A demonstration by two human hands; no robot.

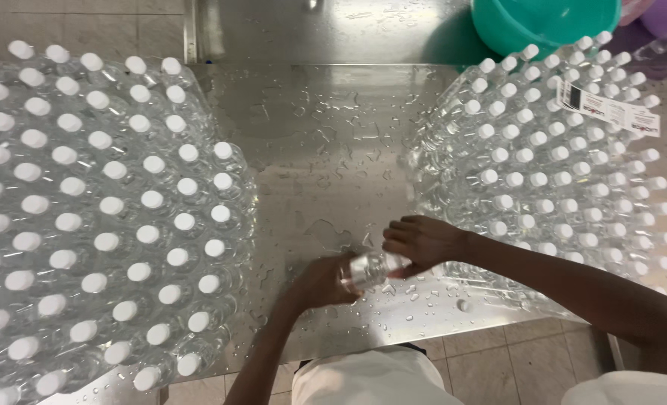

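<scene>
A small clear plastic bottle (369,268) lies on its side between both hands, low over the wet steel table (326,142). My left hand (324,280) wraps its body from the left. My right hand (423,240) grips the bottle's other end, where the cap is hidden under the fingers. To the left stands a large block of upright clear bottles with white caps (101,217). On the right stands another block of the same bottles (566,165), partly in plastic wrap.
A white paper label (607,109) lies on top of the right block. A teal plastic basin (543,22) sits at the table's far edge. Water droplets cover the steel top. Tiled floor (483,360) shows below the front edge.
</scene>
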